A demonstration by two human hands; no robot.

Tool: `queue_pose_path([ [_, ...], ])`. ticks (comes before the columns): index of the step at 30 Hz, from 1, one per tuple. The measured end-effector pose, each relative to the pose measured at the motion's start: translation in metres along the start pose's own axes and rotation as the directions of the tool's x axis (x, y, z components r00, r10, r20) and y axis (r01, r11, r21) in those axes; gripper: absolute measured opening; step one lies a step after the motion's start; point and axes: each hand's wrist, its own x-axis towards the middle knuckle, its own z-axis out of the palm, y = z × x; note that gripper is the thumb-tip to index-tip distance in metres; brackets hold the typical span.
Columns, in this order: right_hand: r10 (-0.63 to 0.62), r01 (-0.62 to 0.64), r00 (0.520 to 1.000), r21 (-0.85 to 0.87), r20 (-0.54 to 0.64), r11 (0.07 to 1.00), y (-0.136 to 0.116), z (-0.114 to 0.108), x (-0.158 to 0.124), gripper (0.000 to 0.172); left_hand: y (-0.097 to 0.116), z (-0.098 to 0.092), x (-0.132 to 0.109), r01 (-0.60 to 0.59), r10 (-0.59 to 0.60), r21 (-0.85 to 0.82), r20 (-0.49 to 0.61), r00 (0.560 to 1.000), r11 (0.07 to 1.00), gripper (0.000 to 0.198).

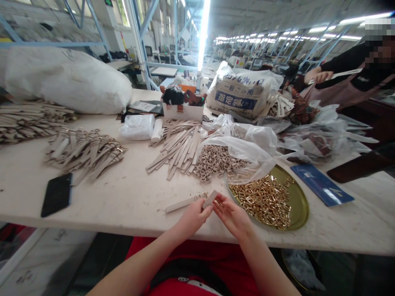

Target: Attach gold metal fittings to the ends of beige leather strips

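Observation:
My left hand (195, 216) is closed on a flat beige strap (210, 199), whose free end points up and right. Close beside that end, my right hand (231, 216) has its fingers curled around a small gold-coloured buckle (219, 202), mostly hidden by the fingertips. Another beige strap (182, 203) with gold metal at one end lies on the table behind my left hand. To the right, a round gold-coloured tray (299, 205) holds many small gold metal fittings (265, 201). Small beige loops (212, 162) spill from a clear plastic bag (256, 164) beyond my hands.
Loose beige straps (180, 152) lie behind the loops, with bundled straps (88, 152) at left. A black phone (57, 194) rests near the front edge. A blue packet (322, 184) lies right of the tray. White sacks (68, 80) stand behind. Another person's hand (319, 76) holds a light strip.

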Motion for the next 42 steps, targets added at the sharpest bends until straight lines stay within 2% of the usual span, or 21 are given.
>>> queue_pose_path([
  [4,-0.149,0.143,0.988,-0.127,-0.038,0.982,0.015,0.012,-0.004,0.035,-0.006,0.017,0.009,0.068,-0.068,-0.031,0.005,0.998,0.997,0.025],
  [7,-0.231,0.213,0.971,-0.23,-0.057,0.95,0.023,0.018,-0.008,0.036,-0.007,0.018,0.014,0.078,-0.08,-0.063,-0.027,0.996,0.995,0.022],
  [10,-0.192,0.172,0.981,-0.331,-0.027,0.928,0.021,0.018,-0.012,0.037,-0.006,0.011,0.01,-0.001,0.0,-0.012,-0.079,0.997,1.0,0.02],
  [12,-0.149,0.135,0.989,-0.38,-0.009,0.915,0.017,0.016,-0.015,0.039,-0.005,0.005,0.006,-0.022,0.026,0.053,-0.078,0.997,0.998,0.021],
  [14,-0.157,0.141,0.988,-0.409,-0.005,0.902,0.014,0.013,-0.018,0.041,-0.004,0.002,0.002,-0.024,0.03,0.12,-0.05,0.998,0.993,0.021],
  [19,-0.167,0.178,0.983,-0.533,0.07,0.827,0.011,0.006,-0.02,0.038,-0.004,0.003,-0.001,-0.002,0.001,0.092,0.011,1.0,0.996,0.023],
  [23,-0.182,0.22,0.975,-0.635,0.125,0.741,0.015,0.002,-0.02,0.032,0.001,0.003,-0.001,0.092,-0.094,0.026,0.07,0.993,0.995,0.022],
  [26,-0.249,0.241,0.966,-0.604,0.072,0.76,0.017,0.0,-0.019,0.022,0.006,-0.002,-0.004,0.142,-0.128,-0.075,0.174,0.976,0.987,0.029],
  [28,-0.27,0.217,0.962,-0.513,-0.031,0.831,0.015,-0.002,-0.017,0.022,0.009,-0.007,-0.008,0.146,-0.123,-0.101,0.204,0.971,0.984,0.036],
  [31,-0.204,0.164,0.963,-0.218,-0.175,0.962,0.01,-0.004,-0.014,0.027,0.009,-0.012,-0.015,0.099,-0.095,-0.008,0.205,0.974,0.995,0.036],
  [34,-0.104,0.105,0.973,-0.004,-0.204,0.994,0.009,-0.002,-0.013,0.028,0.005,-0.014,-0.021,0.029,-0.052,0.113,0.205,0.977,0.993,0.035],
  [39,-0.058,0.053,0.982,-0.031,-0.18,0.998,0.016,0.004,-0.018,0.025,0.006,-0.015,-0.02,-0.087,0.029,0.28,0.205,0.978,0.956,0.032],
  [42,-0.102,0.085,0.979,-0.1,-0.178,0.991,0.024,0.008,-0.023,0.028,0.013,-0.014,-0.018,-0.11,0.05,0.264,0.225,0.973,0.958,0.031],
])
